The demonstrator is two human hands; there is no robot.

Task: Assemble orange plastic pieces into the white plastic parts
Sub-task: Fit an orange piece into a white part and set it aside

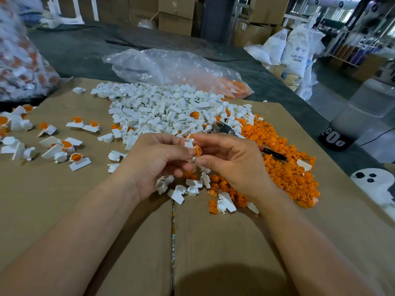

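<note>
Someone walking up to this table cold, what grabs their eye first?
Two hands meet mid-frame: the left hand grips a white part while the right hand pinches an orange piece next to it. Behind them sprawls a white pile, with an orange pile to its right and finished pieces at left.

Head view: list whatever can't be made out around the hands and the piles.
- White part, head view: mostly covered by fingers of the left hand and right hand; whether the orange piece is seated is unclear.
- Dark pen-like object, head view: one end behind the right hand; too small to identify.
- Bag at the left edge, head view: blurred, cut off by the frame.
</note>
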